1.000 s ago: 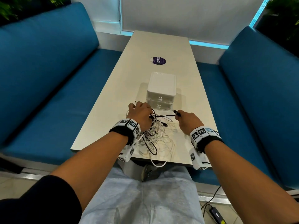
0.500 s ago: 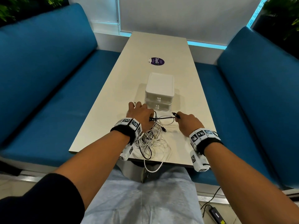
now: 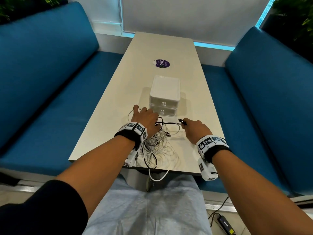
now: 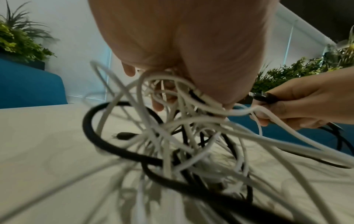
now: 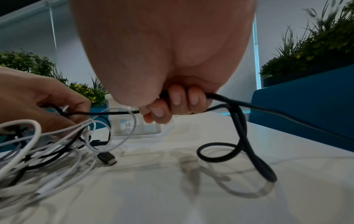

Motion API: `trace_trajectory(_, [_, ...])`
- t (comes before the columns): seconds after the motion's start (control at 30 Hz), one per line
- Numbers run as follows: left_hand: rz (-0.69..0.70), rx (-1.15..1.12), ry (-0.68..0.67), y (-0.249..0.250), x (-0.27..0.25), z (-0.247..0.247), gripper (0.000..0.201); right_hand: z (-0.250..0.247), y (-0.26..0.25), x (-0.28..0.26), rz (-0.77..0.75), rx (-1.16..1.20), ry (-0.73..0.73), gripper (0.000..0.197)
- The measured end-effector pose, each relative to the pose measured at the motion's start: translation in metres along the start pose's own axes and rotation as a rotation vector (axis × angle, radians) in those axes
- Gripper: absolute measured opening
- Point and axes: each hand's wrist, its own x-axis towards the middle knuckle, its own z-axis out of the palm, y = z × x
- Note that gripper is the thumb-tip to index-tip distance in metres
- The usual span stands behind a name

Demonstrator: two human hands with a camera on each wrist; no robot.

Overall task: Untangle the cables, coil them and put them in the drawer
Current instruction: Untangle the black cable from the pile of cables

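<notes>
A tangle of white and black cables (image 3: 159, 146) lies at the near end of the table (image 3: 118, 106), with one white loop hanging over the edge. My left hand (image 3: 144, 118) is on the far side of the tangle, fingers (image 4: 158, 104) curled into the strands and holding them. My right hand (image 3: 193, 128) grips a black cable (image 5: 239, 136) just behind its plug (image 3: 182, 121); that cable runs taut across to the left hand. A white two-drawer unit (image 3: 164, 95) stands just beyond both hands, both drawers closed.
Blue benches (image 3: 50, 92) flank the narrow table on both sides. A purple sticker (image 3: 162, 63) lies farther up the tabletop. A loose black USB-C plug (image 5: 107, 158) rests on the table by the tangle. A power adapter (image 3: 225, 224) sits on the floor at the right.
Both hands keep their holds and stay in nearly the same place. The black cable stays stretched between them; only the view has shifted slightly.
</notes>
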Motion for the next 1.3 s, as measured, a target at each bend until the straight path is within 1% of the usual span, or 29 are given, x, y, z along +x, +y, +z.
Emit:
trace_trajectory(0.1, [0.007, 0.016, 0.001, 0.003, 0.001, -0.004, 0.032, -0.001, -0.002, 0.001, -0.001, 0.010, 0.012, 0.025])
trace_trajectory(0.17, [-0.012, 0.018, 0.006, 0.003, 0.001, -0.006, 0.039, -0.003, -0.003, 0.001, -0.006, 0.004, 0.015, 0.026])
trace_trajectory(0.23, [-0.037, -0.005, 0.004, 0.005, 0.001, -0.007, 0.055, -0.004, -0.004, 0.001, -0.007, 0.004, 0.019, 0.026])
trace_trajectory(0.33, [-0.038, -0.012, 0.018, 0.004, 0.001, -0.007, 0.078, -0.004, -0.004, 0.003, 0.000, 0.001, 0.018, 0.026])
trace_trajectory(0.4, [-0.034, -0.013, 0.025, 0.001, 0.002, -0.006, 0.085, -0.003, -0.002, 0.004, 0.012, 0.006, 0.009, 0.026])
trace_trajectory(0.5, [0.004, 0.027, 0.025, -0.002, 0.003, -0.006, 0.086, 0.002, 0.001, 0.002, 0.019, 0.012, 0.010, 0.026])
trace_trajectory(0.53, [0.021, 0.052, 0.019, -0.003, 0.003, -0.006, 0.082, 0.003, 0.001, 0.002, 0.020, 0.016, 0.011, 0.025])
trace_trajectory(0.6, [0.048, 0.043, 0.030, -0.006, 0.000, -0.006, 0.060, 0.004, 0.001, 0.002, 0.023, 0.023, 0.010, 0.025])
trace_trajectory(0.63, [0.055, -0.006, 0.040, -0.007, -0.001, -0.006, 0.048, 0.004, 0.002, 0.002, 0.025, 0.024, 0.009, 0.025])
trace_trajectory(0.67, [0.065, -0.052, 0.055, -0.007, -0.001, -0.006, 0.041, 0.004, 0.002, 0.002, 0.026, 0.023, 0.009, 0.025])
trace_trajectory(0.73, [0.098, -0.062, 0.099, -0.008, 0.000, -0.008, 0.033, 0.006, 0.003, 0.002, 0.027, 0.013, 0.004, 0.025])
trace_trajectory(0.8, [0.120, -0.015, 0.120, -0.009, 0.002, -0.009, 0.027, 0.007, 0.003, 0.001, 0.032, 0.005, -0.010, 0.025])
trace_trajectory(0.93, [0.102, 0.032, 0.120, -0.009, 0.005, -0.013, 0.034, 0.010, 0.002, 0.001, 0.037, 0.000, -0.030, 0.025])
trace_trajectory(1.07, [0.093, 0.140, 0.107, -0.006, 0.003, -0.016, 0.041, 0.010, 0.003, 0.001, 0.043, 0.003, -0.022, 0.025])
trace_trajectory(1.1, [0.090, 0.161, 0.093, -0.007, 0.003, -0.017, 0.044, 0.009, 0.003, 0.001, 0.043, -0.001, -0.021, 0.025])
trace_trajectory(1.23, [0.062, 0.191, -0.022, -0.014, 0.005, -0.020, 0.067, 0.009, 0.005, 0.001, 0.048, 0.000, -0.036, 0.026])
trace_trajectory(1.3, [0.040, 0.152, -0.035, -0.018, 0.004, -0.020, 0.068, 0.010, 0.006, 0.001, 0.043, 0.026, -0.039, 0.026])
